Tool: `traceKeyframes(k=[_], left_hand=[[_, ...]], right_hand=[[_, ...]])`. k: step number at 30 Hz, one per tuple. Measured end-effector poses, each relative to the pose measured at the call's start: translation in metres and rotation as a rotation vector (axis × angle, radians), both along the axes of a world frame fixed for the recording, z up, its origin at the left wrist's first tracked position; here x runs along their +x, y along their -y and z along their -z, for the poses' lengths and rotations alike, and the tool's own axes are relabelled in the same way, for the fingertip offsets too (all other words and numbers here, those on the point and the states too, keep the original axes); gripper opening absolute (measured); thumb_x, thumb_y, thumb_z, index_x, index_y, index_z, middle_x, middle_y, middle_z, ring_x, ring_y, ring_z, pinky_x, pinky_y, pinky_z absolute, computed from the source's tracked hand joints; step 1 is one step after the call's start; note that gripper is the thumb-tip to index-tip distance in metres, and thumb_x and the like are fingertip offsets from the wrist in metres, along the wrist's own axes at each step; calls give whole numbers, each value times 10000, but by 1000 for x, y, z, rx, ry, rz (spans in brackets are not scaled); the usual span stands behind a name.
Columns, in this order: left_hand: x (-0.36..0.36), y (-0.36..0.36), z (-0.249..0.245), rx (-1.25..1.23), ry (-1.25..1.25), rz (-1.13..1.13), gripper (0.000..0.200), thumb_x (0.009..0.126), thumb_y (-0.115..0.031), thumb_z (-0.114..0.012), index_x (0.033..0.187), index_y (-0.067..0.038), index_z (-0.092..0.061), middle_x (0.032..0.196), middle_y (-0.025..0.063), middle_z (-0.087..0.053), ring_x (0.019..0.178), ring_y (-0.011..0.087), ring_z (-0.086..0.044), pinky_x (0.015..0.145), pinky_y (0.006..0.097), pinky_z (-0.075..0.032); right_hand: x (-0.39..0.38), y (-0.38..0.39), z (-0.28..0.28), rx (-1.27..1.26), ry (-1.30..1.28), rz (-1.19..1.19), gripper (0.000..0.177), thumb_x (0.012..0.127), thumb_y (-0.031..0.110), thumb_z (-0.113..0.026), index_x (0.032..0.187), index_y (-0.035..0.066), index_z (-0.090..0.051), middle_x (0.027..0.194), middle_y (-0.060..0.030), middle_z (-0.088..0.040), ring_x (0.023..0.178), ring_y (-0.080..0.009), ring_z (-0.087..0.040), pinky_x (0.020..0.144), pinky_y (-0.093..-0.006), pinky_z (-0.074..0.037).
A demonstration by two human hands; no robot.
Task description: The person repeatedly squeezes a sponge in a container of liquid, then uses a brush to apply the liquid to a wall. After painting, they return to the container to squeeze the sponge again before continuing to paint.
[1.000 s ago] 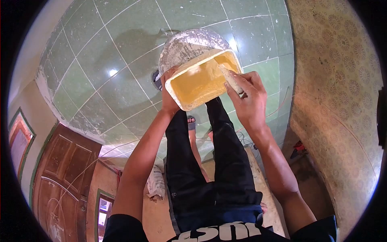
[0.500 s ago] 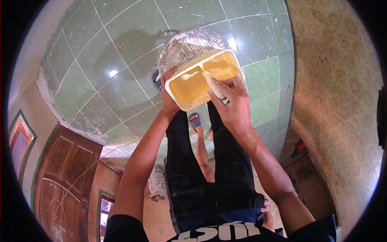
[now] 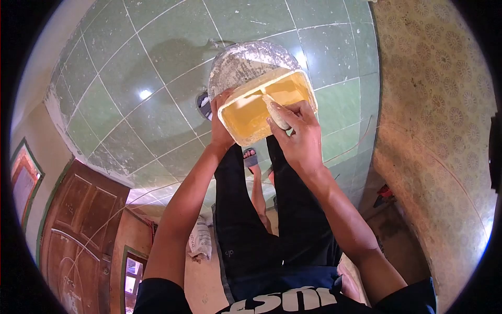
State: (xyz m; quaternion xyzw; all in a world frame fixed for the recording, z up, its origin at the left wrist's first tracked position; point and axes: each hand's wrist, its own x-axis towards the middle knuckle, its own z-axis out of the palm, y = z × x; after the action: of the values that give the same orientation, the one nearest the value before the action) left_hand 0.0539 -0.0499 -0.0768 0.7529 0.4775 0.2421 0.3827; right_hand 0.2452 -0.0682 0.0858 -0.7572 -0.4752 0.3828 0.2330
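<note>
Holds a yellow tub (image 3: 246, 134) by its left end with the left hand (image 3: 218, 132), closed on the wall with fingertips mostly out of sight. Clasps a pale, crusted handle (image 3: 278, 116) in the right hand (image 3: 301, 133), with thumb and fingers shut around it, and points its far end into the tub. Cannot tell the tool's full shape. Has the tub out in front of the black trousers (image 3: 238, 199), partly overlapping a round, whitish-spattered object (image 3: 251, 58) above the green tiled floor (image 3: 157, 63).
</note>
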Motion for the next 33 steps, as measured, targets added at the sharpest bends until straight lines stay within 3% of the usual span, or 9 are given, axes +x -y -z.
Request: traceKeyframes(k=[11, 19, 20, 24, 26, 33], left_hand=[[-4, 1, 7, -35, -22, 22, 587, 828, -280, -798, 1350, -61, -642, 1436, 164, -559, 1315, 418, -488, 1132, 497, -403], [-4, 4, 13, -55, -3, -10, 656, 819, -268, -808, 1402, -60, -589, 1461, 166, -544, 1321, 420, -478, 1143, 498, -396], [-5, 6, 15, -53, -20, -8, 662, 815, -276, -811, 1401, -58, -591, 1455, 168, -545, 1325, 420, -477, 1145, 498, -394], [-3, 0, 3, -66, 29, -6, 648, 815, -298, -811, 1382, -56, -612, 1454, 173, -545, 1338, 419, -476, 1153, 500, -384], [-2, -1, -1, -83, 42, -10, 638, 816, -321, -805, 1371, -59, -628, 1451, 178, -547, 1348, 412, -479, 1161, 505, -371], [-2, 1, 6, -53, -7, 5, 626, 830, -324, -788, 1378, -68, -630, 1448, 188, -553, 1353, 403, -489, 1170, 517, -359]], right_hand=[[7, -3, -3, -35, 39, -116, 350, 904, 95, -798, 1253, 80, -772, 1079, -120, -611, 904, -281, -695, 775, -403, -583], [-7, 7, 0, -8, 20, -146, 343, 891, 87, -797, 1233, 92, -768, 1089, -128, -609, 889, -326, -714, 747, -433, -597], [-9, 9, -1, -27, 6, -121, 349, 870, 60, -830, 1217, 64, -787, 1016, -120, -622, 883, -265, -690, 756, -366, -579], [-8, 14, -2, -50, -2, -115, 353, 866, 54, -833, 1216, 62, -788, 1020, -118, -625, 883, -257, -691, 758, -362, -579], [-3, 18, -1, -51, -19, -129, 357, 875, 72, -805, 1230, 74, -766, 1049, -132, -616, 913, -324, -703, 754, -438, -593], [8, 19, -6, -25, -7, -136, 352, 870, 62, -811, 1220, 64, -774, 1032, -129, -617, 912, -305, -698, 767, -419, -585]])
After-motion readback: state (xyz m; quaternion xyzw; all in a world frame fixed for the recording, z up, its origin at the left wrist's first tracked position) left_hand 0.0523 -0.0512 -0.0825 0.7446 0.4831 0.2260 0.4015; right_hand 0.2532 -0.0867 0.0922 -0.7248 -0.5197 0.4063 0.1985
